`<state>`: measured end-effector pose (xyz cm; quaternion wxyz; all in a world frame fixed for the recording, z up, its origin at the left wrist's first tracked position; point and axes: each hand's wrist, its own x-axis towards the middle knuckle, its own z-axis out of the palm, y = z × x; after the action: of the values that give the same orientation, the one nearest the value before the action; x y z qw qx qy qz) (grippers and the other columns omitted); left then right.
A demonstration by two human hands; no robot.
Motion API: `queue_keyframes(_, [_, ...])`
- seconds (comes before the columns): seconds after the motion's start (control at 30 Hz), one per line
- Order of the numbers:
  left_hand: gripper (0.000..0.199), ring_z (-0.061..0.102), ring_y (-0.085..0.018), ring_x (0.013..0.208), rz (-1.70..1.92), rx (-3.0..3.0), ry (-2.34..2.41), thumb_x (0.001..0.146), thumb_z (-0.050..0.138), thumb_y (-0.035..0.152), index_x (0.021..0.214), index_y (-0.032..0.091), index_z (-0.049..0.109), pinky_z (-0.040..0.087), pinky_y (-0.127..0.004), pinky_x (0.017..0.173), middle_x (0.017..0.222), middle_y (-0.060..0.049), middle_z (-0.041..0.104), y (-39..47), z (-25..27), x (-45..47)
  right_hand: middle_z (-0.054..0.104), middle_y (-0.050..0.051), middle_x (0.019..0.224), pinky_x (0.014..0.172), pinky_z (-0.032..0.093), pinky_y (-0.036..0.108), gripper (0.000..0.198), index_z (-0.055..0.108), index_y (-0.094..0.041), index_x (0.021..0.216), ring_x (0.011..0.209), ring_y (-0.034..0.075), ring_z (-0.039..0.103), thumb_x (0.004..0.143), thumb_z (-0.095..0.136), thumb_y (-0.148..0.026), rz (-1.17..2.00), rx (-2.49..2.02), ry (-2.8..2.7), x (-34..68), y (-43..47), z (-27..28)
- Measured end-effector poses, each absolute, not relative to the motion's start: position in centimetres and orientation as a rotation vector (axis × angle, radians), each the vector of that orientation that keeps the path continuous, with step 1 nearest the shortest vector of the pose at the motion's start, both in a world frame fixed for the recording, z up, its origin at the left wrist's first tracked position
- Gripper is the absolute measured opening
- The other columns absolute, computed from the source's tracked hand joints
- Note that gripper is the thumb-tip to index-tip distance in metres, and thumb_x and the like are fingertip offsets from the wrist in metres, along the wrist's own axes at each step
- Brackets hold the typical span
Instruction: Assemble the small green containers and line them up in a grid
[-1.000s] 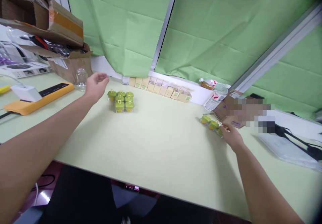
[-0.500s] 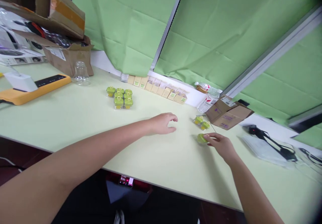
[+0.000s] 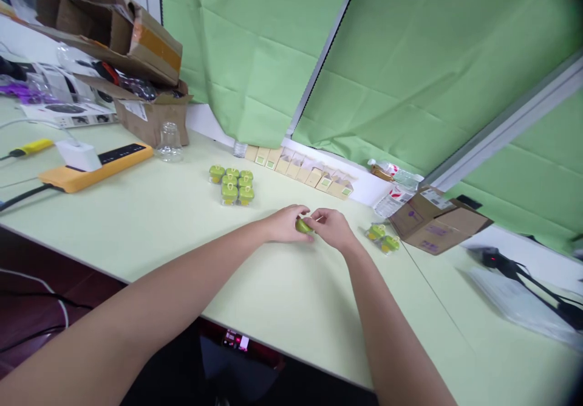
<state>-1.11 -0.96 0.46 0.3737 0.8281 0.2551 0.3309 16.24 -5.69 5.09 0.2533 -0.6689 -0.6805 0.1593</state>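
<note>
A small green-lidded container (image 3: 303,226) is between my two hands over the middle of the table. My left hand (image 3: 283,224) curves round its left side, thumb below and fingers above. From the right, the fingertips of my right hand (image 3: 333,228) pinch its lid. The fingers hide most of its body. To the left stands a cluster of several like containers (image 3: 230,194), with green lids and yellow at the bottom of their clear bodies. Two more of these containers (image 3: 376,231) sit right of my right hand.
A row of small tan boxes (image 3: 294,168) lines the table's back edge. On the left are a yellow power strip (image 3: 113,155), a clear plastic jar (image 3: 169,143) and open cardboard boxes (image 3: 150,114). At the right stand a cardboard box (image 3: 432,223) and plastic bottles (image 3: 394,199).
My right hand has carried the green-lidded container left to my left hand. My left hand, empty before, has closed round it. The view has shifted slightly left.
</note>
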Motion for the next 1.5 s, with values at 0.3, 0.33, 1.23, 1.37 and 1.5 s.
queue_keyframes(0.3, [0.064, 0.060, -0.024, 0.107, 0.723, 2.213, 0.502, 0.059, 0.073, 0.018, 0.120, 0.020, 0.055, 0.050, -0.034, 0.089, 0.118, -0.009, 0.062, -0.8, 1.1, -1.9, 0.069, 0.003, 0.095, 0.073, 0.048, 0.031, 0.034, 0.066, -0.022, 0.093, 0.077, 0.017, 0.060, 0.074, 0.070, -0.050, 0.584, -1.466, -1.728, 15.8, -6.5, 2.0])
queue_keyframes(0.33, [0.070, 0.059, -0.024, 0.111, 0.719, 2.205, 0.490, 0.057, 0.073, 0.016, 0.124, 0.020, 0.053, 0.049, -0.034, 0.092, 0.121, -0.010, 0.061, -0.6, 1.2, -2.2, 0.068, 0.003, 0.101, 0.077, 0.049, 0.032, 0.034, 0.067, -0.023, 0.097, 0.082, 0.017, 0.060, 0.075, 0.069, -0.048, 0.630, -1.428, -1.735, 15.8, -6.4, 1.9])
queue_keyframes(1.23, [0.050, 0.059, -0.016, 0.073, 0.797, 2.070, 0.788, 0.057, 0.080, 0.044, 0.097, 0.016, 0.066, 0.046, -0.028, 0.066, 0.083, -0.003, 0.065, 0.6, -0.2, -2.3, 0.068, 0.004, 0.096, 0.079, 0.057, 0.039, 0.038, 0.052, -0.023, 0.082, 0.090, 0.020, 0.064, 0.076, 0.068, -0.056, 0.586, -1.151, -1.173, 16.0, -6.4, 3.6])
queue_keyframes(1.37, [0.056, 0.062, -0.024, 0.095, 0.952, 2.139, 1.009, 0.064, 0.075, 0.041, 0.112, 0.016, 0.063, 0.050, -0.035, 0.085, 0.106, -0.010, 0.066, 1.6, -0.5, -3.1, 0.066, 0.003, 0.092, 0.076, 0.060, 0.040, 0.034, 0.051, -0.023, 0.084, 0.087, 0.020, 0.066, 0.077, 0.072, -0.049, 0.965, -1.136, -0.899, 16.8, -6.7, 3.2])
queue_keyframes(1.5, [0.059, 0.047, -0.028, 0.127, 1.221, 2.282, 0.945, 0.073, 0.069, 0.036, 0.126, 0.016, 0.055, 0.038, -0.040, 0.108, 0.132, -0.014, 0.055, 0.9, 0.5, -3.2, 0.067, 0.009, 0.095, 0.079, 0.061, 0.036, 0.024, 0.058, -0.020, 0.088, 0.089, 0.021, 0.067, 0.081, 0.070, -0.041, 1.233, -1.138, -0.741, 16.6, -6.7, 2.2])
